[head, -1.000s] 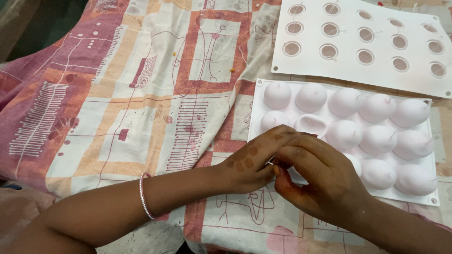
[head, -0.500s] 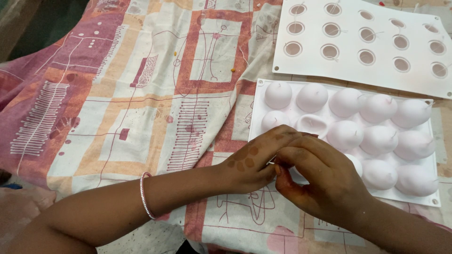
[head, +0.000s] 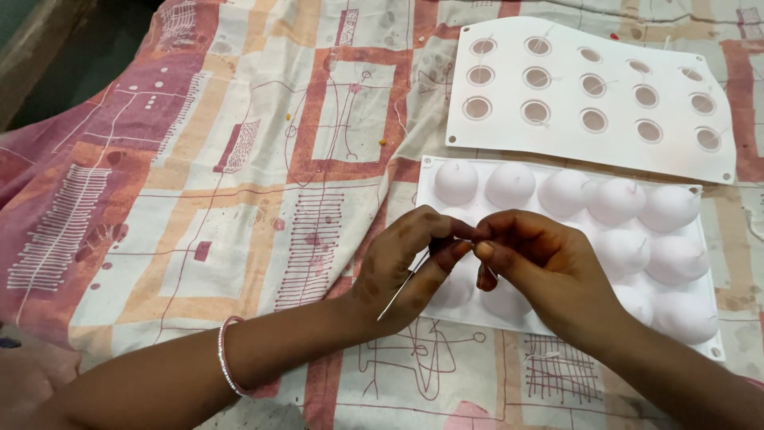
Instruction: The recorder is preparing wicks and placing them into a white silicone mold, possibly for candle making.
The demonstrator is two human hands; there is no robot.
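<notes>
Needle (head: pixel 400 288) pinched in left hand (head: pixel 402 267) fingers, slanting below palm; right hand (head: pixel 541 267) fingers pressed at its tip, above dome mould (head: pixel 557 239).

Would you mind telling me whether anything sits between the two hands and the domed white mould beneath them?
Nothing visible does. The left hand, holding a thin needle, and the right hand meet fingertip to fingertip directly above the domed white mould, with nothing else between them and it.

A patterned pink, orange and cream cloth (head: pixel 239 159) covers the surface. A white mould sheet with round holes (head: pixel 589 151) lies flat at the far right.
</notes>
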